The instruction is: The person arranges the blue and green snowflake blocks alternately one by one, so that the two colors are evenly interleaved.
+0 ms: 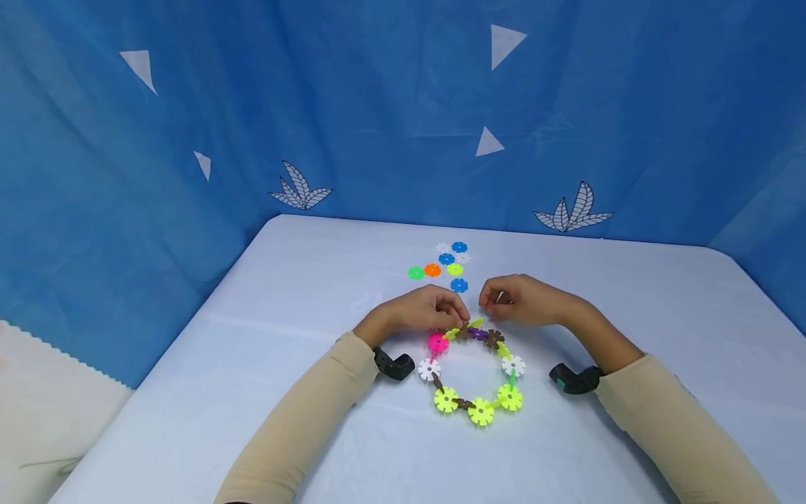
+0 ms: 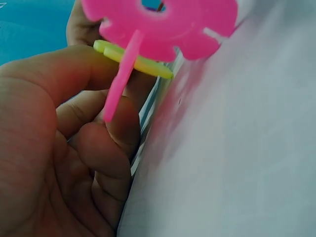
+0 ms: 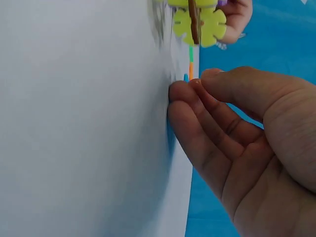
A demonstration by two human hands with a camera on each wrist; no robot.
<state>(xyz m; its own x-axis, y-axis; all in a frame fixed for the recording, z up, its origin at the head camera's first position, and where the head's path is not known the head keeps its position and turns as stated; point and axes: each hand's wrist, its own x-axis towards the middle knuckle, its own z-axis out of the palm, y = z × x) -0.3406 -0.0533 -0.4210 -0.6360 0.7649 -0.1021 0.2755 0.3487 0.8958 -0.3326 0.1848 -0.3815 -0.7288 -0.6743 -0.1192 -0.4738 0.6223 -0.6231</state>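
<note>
Mostly built, the ring (image 1: 474, 371) of notched discs lies on the bench (image 1: 252, 364), its far arc gripped by the left hand (image 1: 423, 309) while the right hand (image 1: 520, 301) beside it pinches its fingers (image 3: 197, 96) together, and seven spare discs (image 1: 443, 262) wait beyond.

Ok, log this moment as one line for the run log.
left hand: holds top of ring | right hand: curled, beside ring top, nothing seen held | loose pieces: behind hands | table
</note>
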